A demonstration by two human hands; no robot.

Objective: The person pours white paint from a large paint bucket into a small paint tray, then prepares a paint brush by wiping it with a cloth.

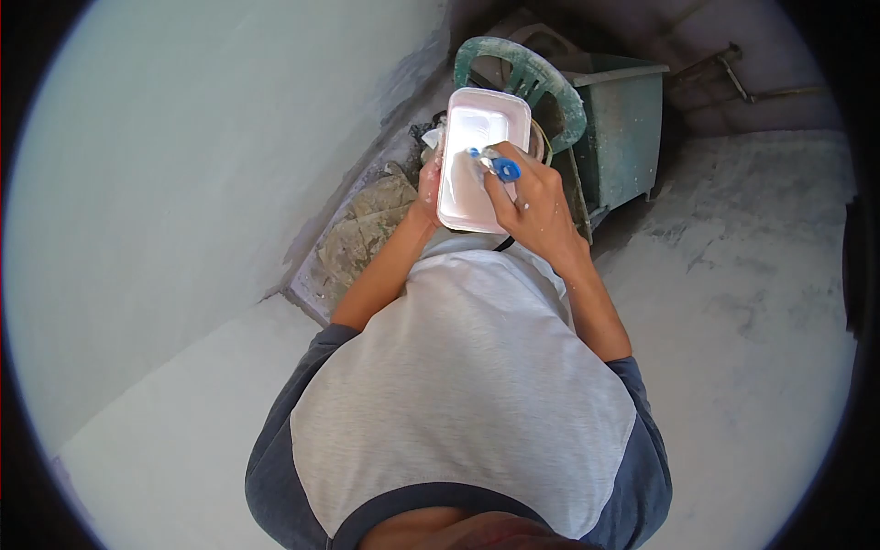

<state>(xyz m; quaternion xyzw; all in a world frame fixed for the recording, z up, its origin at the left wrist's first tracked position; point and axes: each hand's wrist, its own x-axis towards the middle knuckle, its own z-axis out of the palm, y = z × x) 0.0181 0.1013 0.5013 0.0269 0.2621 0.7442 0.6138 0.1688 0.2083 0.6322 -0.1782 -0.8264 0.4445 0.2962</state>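
My left hand grips a white rectangular tub by its left side. White liquid, probably paint, coats the inside of the tub. Over the tub's right half, my right hand is closed on a blue-handled tool. White smears cover part of this tool, and its working end points down into the tub, so I cannot make out its exact kind. White specks dot the fingers and back of my right hand.
A paint-spattered green plastic chair stands beyond the tub, with a greenish bin-like container to its right. Dirty crumpled sacking lies on a ledge at left. A pale wall rises along the left; a pipe runs at upper right.
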